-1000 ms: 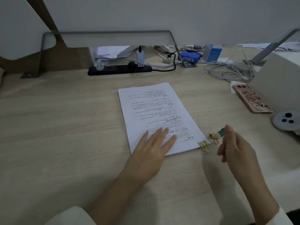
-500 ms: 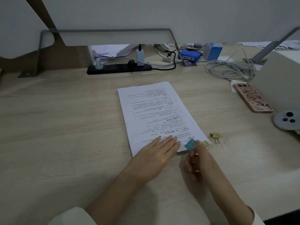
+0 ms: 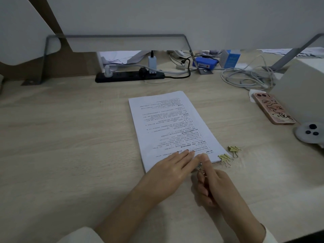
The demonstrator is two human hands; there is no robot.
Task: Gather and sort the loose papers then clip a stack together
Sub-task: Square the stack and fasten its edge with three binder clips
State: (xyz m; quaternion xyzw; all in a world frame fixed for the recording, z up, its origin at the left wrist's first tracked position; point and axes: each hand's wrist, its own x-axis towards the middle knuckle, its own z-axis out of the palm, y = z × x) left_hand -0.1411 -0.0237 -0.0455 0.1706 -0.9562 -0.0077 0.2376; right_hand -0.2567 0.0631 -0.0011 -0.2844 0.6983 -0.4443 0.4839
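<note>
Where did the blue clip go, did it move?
Yes. The right hand carried the blue binder clip leftward, past the two gold binder clips, to the white paper stack's near edge.

Squared printed paper stack (image 3: 172,127) flat on desk, two gold clips (image 3: 225,157) beside

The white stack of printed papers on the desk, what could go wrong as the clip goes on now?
The right hand presses a binder clip, mostly hidden except its wire handle, at the near edge of the white stack of printed papers; it might catch only the top sheets. The left hand pins just the near end, so the far end could skew. The nearer gold binder clip touches the corner and could get knocked.
</note>
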